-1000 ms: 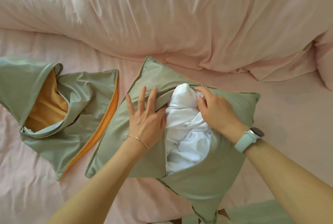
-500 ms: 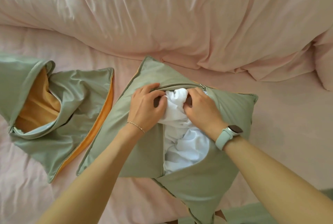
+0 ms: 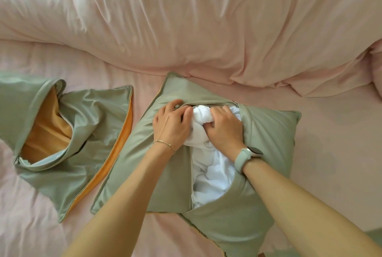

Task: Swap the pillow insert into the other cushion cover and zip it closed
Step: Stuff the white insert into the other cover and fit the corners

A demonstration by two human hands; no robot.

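Comparing with a second ago, we note both hands, left hand (image 3: 171,124) and right hand (image 3: 224,130), now clenched on the bunched white pillow insert (image 3: 213,166), stuffing its corner into the sage-green cushion cover (image 3: 266,139); zip unclosed

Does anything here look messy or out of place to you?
Only mid-job mess. The white pillow insert bulges, bunched and wrinkled, out of the gaping opening of the green cushion cover, where the left hand and right hand grip it. The other cover lies crumpled, orange lining showing. No tears or spills.
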